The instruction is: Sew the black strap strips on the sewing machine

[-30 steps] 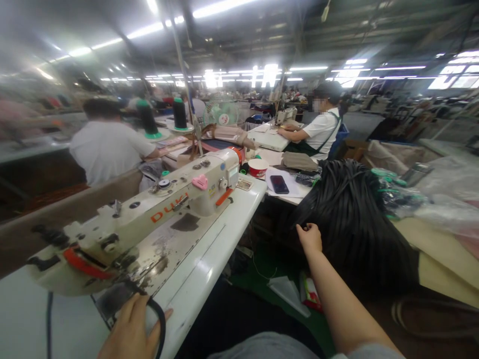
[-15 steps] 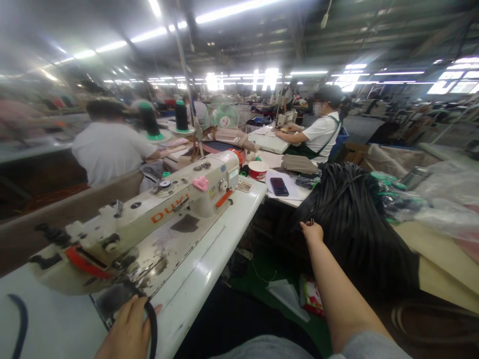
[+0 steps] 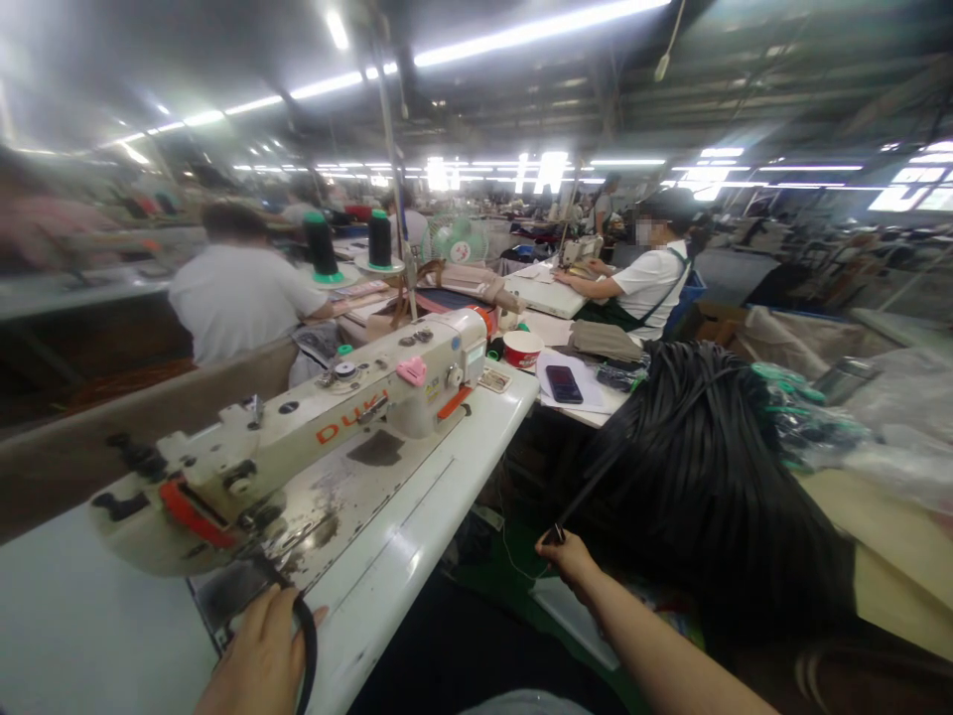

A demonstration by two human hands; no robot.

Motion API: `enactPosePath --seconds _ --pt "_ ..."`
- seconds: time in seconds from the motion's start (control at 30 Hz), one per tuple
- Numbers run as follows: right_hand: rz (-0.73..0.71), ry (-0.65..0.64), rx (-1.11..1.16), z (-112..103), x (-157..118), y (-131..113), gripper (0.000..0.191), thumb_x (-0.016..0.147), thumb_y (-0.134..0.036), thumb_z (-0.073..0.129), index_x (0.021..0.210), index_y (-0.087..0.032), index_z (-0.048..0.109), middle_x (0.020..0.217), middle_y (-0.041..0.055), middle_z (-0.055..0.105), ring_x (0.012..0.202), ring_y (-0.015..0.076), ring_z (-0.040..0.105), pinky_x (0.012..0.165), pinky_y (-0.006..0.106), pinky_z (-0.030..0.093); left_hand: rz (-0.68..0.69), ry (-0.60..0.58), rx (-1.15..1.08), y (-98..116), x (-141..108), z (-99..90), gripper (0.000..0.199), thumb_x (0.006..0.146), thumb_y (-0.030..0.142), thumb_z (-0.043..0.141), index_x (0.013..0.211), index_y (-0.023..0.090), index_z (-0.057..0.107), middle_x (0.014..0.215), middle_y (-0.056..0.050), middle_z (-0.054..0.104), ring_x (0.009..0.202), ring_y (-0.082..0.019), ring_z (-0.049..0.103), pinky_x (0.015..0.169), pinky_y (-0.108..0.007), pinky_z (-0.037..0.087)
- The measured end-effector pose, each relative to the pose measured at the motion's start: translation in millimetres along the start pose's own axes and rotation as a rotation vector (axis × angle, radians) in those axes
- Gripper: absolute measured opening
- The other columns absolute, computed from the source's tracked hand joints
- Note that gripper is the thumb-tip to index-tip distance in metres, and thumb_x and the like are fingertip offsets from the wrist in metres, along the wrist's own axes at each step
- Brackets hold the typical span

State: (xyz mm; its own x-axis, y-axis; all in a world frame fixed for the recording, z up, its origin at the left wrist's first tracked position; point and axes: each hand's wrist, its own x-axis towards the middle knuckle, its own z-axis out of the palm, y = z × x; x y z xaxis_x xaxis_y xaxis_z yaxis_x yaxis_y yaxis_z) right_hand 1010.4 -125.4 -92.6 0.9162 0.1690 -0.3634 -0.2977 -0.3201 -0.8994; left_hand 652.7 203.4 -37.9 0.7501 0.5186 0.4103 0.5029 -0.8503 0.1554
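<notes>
My left hand (image 3: 257, 645) lies at the front of the sewing machine (image 3: 372, 407), beside its needle end. Its fingers are closed on a black strap (image 3: 307, 645) that curves round the thumb side. Out to the right, beyond the table edge, my right hand (image 3: 570, 558) pinches the end of another black strap (image 3: 588, 489). That strap runs up to a thick bundle of black straps (image 3: 707, 447) draped on the right. The needle and presser foot are hard to make out.
A phone (image 3: 564, 384) lies on white paper beyond the machine, close to a red-and-white bowl (image 3: 523, 349). Two thread cones (image 3: 320, 248) stand behind. One co-worker (image 3: 655, 273) sits at a machine ahead, another person (image 3: 238, 283) at left. Brown sheets (image 3: 879, 536) lie at far right.
My right hand has moved down and left from the bundle, drawing one strap with it. The loose strap piece at the table's left has gone from view. My left hand stays by the needle end.
</notes>
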Motion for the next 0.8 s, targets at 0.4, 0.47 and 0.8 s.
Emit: enactPosePath --seconds 0.4,0.47,0.8 --pt "-0.063 0.207 0.235 -28 39 -49 0.044 0.077 -0.060 0.068 0.090 -0.018 0.069 0.048 -0.0074 0.047 0.037 0.0078 0.034 0.039 0.021 0.023 -0.094 0.113 0.018 25 1 -4.1 0.031 0.099 0.043 0.049 0.115 0.020 0.061 0.125 -0.017 0.068 0.108 -0.029 0.071 0.093 -0.038 0.058" --pt "-0.050 0.160 0.200 -4 18 -29 0.034 0.068 -0.049 0.078 0.076 -0.018 0.069 0.046 -0.0044 0.050 0.040 0.0103 0.043 0.041 0.021 0.028 -0.094 0.119 0.049 26 1 -5.0 0.030 0.100 0.041 0.048 0.116 0.019 0.061 0.127 -0.018 0.067 0.109 -0.028 0.071 0.094 -0.038 0.058" --pt "0.010 0.228 0.226 -10 31 -64 0.039 0.076 -0.055 0.065 0.089 -0.018 0.068 0.049 -0.0072 0.045 0.035 0.0079 0.032 0.038 0.021 0.022 -0.038 0.071 0.138 22 -3 0.5 0.030 0.099 0.033 0.053 0.120 0.014 0.063 0.131 -0.020 0.067 0.111 -0.028 0.071 0.099 -0.037 0.057"
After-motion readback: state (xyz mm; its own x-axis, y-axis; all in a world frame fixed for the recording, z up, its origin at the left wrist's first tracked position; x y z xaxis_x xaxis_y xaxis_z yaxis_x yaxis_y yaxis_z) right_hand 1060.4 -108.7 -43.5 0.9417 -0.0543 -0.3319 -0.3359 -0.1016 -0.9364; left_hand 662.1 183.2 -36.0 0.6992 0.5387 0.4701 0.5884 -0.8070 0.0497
